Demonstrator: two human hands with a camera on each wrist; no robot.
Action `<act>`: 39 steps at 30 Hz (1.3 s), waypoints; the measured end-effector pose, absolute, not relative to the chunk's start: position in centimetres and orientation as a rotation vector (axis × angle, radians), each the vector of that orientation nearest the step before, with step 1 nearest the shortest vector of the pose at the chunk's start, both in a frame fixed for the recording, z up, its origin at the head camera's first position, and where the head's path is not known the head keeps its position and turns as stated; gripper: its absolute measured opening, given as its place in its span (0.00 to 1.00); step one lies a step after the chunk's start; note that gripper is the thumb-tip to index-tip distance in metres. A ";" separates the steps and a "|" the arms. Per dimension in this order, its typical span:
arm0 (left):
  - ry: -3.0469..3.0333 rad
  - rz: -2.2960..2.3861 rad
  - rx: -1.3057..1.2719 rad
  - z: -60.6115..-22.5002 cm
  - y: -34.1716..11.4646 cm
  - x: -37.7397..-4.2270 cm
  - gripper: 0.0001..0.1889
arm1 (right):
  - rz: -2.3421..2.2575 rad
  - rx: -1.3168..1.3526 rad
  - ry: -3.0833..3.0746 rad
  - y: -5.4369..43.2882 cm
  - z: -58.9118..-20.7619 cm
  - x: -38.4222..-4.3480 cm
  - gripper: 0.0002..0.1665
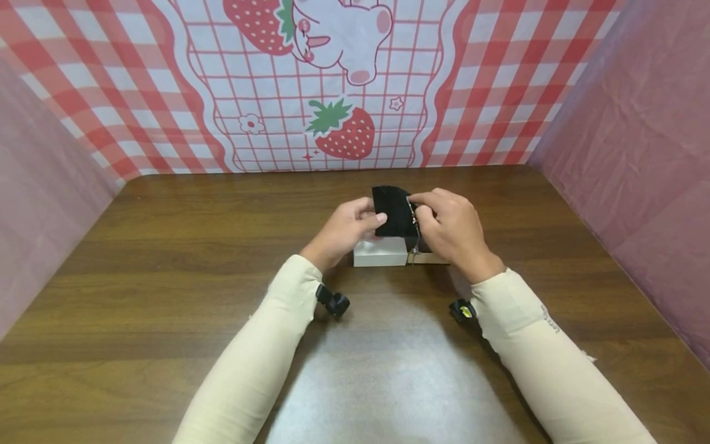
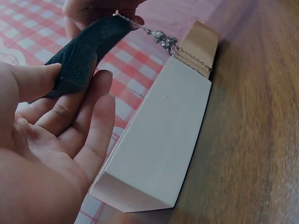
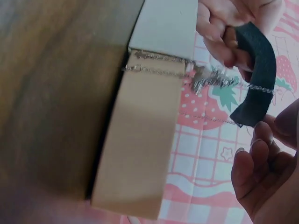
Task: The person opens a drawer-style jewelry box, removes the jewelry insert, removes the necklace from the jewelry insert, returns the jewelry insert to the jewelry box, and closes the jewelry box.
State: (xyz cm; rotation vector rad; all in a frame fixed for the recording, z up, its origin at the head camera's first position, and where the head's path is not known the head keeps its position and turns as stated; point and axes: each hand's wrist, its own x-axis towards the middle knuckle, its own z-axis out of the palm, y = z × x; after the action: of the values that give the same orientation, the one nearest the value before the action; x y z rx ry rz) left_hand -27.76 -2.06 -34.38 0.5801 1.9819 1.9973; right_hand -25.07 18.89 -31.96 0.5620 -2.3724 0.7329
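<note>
Head view: two hands [image 1: 345,229] [image 1: 453,228] hold one black pad [image 1: 391,213].

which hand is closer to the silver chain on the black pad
Right. The right hand is at the end of the black pad that the silver chain crosses; the left hand grips the opposite end, farther from the chain.
</note>
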 end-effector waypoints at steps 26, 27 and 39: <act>1.797 2.148 0.451 -34.6 -2.3 -27.9 0.16 | 0.755 0.586 -2.385 19.7 -32.3 -25.6 0.24; 1.795 2.150 0.453 -34.6 -2.3 -27.9 0.16 | 0.757 0.586 -2.388 19.7 -32.3 -25.6 0.23; 1.762 2.156 0.466 -34.5 -2.3 -27.8 0.17 | 0.806 0.610 -2.397 19.4 -32.3 -25.3 0.17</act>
State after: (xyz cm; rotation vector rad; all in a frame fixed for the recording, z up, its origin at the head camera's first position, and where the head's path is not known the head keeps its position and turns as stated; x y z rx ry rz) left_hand -27.84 -2.31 -34.51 0.4656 1.7617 2.1555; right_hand -25.32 19.43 -32.32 0.6101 -2.3973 0.8061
